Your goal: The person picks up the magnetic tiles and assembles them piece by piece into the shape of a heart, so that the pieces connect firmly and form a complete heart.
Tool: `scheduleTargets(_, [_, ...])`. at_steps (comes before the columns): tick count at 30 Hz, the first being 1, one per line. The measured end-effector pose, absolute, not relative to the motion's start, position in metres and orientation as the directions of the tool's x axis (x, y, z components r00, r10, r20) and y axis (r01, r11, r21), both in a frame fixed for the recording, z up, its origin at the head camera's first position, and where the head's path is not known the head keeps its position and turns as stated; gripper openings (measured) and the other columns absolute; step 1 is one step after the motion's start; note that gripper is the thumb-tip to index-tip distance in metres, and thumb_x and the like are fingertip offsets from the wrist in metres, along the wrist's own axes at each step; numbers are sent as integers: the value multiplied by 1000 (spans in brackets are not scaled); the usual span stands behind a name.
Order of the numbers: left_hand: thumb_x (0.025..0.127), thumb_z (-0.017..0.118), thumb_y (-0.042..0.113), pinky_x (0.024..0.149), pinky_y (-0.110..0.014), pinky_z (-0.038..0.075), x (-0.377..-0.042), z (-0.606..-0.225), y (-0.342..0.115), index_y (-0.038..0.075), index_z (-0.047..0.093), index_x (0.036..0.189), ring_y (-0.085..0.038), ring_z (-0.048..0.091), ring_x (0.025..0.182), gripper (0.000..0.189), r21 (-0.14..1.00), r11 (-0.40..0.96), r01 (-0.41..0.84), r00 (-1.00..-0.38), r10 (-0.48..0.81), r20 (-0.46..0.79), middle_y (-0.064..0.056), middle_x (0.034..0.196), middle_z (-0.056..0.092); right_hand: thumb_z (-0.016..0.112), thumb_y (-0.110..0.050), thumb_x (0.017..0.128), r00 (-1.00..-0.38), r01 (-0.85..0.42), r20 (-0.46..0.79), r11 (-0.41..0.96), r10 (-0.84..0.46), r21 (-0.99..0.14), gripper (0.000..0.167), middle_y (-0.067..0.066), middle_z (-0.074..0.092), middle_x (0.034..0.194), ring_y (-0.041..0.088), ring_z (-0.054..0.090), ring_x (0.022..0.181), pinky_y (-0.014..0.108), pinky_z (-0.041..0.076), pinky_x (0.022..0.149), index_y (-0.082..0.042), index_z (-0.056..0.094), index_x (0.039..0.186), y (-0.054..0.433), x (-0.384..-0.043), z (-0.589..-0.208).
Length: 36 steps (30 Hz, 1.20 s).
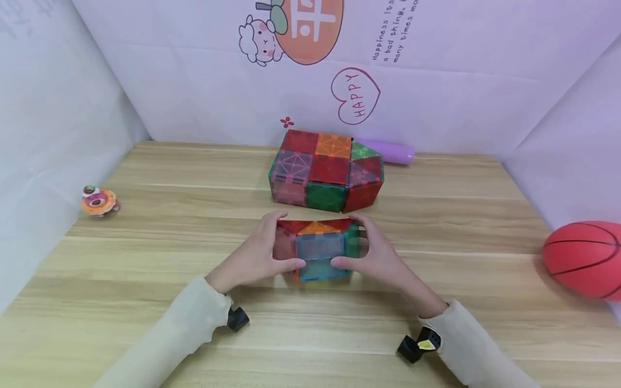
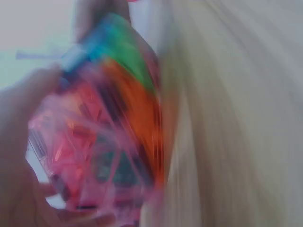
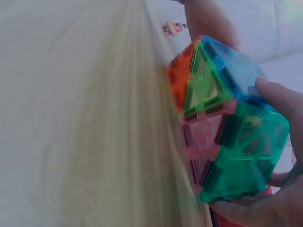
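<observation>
A small box-like structure of see-through magnetic tiles (image 1: 320, 247) is held between both hands near the middle of the table. My left hand (image 1: 264, 250) grips its left end, the thumb on the blue front tile. At the right end my right hand (image 1: 380, 253) grips it the same way, fingers behind. In the right wrist view, green, blue, pink and orange tiles (image 3: 251, 151) show, the structure's edge close to the table. The left wrist view is blurred, with pink and orange tiles (image 2: 135, 113) beside the fingers. Just behind stands a larger tile structure (image 1: 327, 170) with a pointed right end.
A purple cylinder (image 1: 395, 152) lies behind the larger structure, near the back wall. On the left side of the wooden table (image 1: 184, 178) sits a small orange and pink toy (image 1: 98, 201). A red ball (image 1: 584, 258) rests at the right edge.
</observation>
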<state>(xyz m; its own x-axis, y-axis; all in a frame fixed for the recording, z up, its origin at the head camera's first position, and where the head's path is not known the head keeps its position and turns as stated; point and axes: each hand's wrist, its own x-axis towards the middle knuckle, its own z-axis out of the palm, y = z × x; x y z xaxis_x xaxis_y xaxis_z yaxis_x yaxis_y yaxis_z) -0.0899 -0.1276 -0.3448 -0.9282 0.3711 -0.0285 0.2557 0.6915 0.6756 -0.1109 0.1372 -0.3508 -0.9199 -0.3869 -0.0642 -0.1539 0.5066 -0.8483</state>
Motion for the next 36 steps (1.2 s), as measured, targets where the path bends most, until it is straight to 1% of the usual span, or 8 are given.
scheduleTargets(4, [78,76,43,99,-46,44,-94,-348,-130,8,10,150,-27,49,120,104,696,687,210,-944,327,-37,-14,145,31,83,-31,73,-914,-282,61,520,-402,-806,95,12,32,145,31,38,130,52,44,99,-11,26,147,130,-113,-353])
scheduleTargets(7, [77,79,32,85,-38,50,-98,-351,-132,6,7,151,-21,58,98,106,711,663,233,-945,326,5,-15,135,36,83,-29,73,-908,-337,118,536,-401,-774,94,11,33,144,27,37,130,51,44,100,-8,27,146,125,-115,-353])
scheduleTargets(11, [77,79,27,78,-34,48,-107,-352,-136,6,6,151,-17,59,84,106,738,638,221,-947,321,6,-15,132,36,83,-28,73,-905,-374,160,554,-395,-744,93,13,34,143,27,39,129,50,44,100,-5,29,145,119,-121,-353])
scheduleTargets(17, [76,81,24,100,-49,42,-132,-353,-143,7,13,150,-32,49,116,102,738,631,238,-949,312,40,-21,144,26,82,-34,74,-916,-389,192,662,-352,-641,92,16,33,145,32,44,123,50,46,97,-3,32,145,108,-134,-350])
scheduleTargets(20, [75,81,25,106,-56,35,-139,-356,-148,9,15,151,-37,29,136,102,719,645,258,-951,303,69,-19,153,13,82,-37,74,-912,-407,228,703,-339,-583,91,16,31,148,34,39,129,51,42,101,-1,36,143,103,-139,-349])
scheduleTargets(25, [79,78,30,112,-62,19,-152,-361,-151,9,5,153,-36,1,147,106,664,682,308,-942,314,114,-15,160,-5,84,-37,70,-907,-414,314,738,-282,-532,94,19,25,150,36,26,139,52,32,110,1,35,141,100,-148,-350])
scheduleTargets(30, [82,75,25,116,-57,12,-163,-362,-153,9,-2,153,-34,2,147,106,717,632,293,-939,331,92,-16,160,-3,83,-42,70,-928,-367,270,761,-257,-536,102,19,18,155,37,17,144,54,31,110,-1,27,145,100,-154,-349])
scheduleTargets(36, [83,74,29,113,-53,24,-167,-358,-155,20,-10,153,-30,8,147,110,811,547,207,-943,333,16,-7,161,-3,80,-45,72,-928,-370,247,763,-279,-530,102,19,17,156,38,11,146,54,29,110,-3,25,147,100,-155,-348])
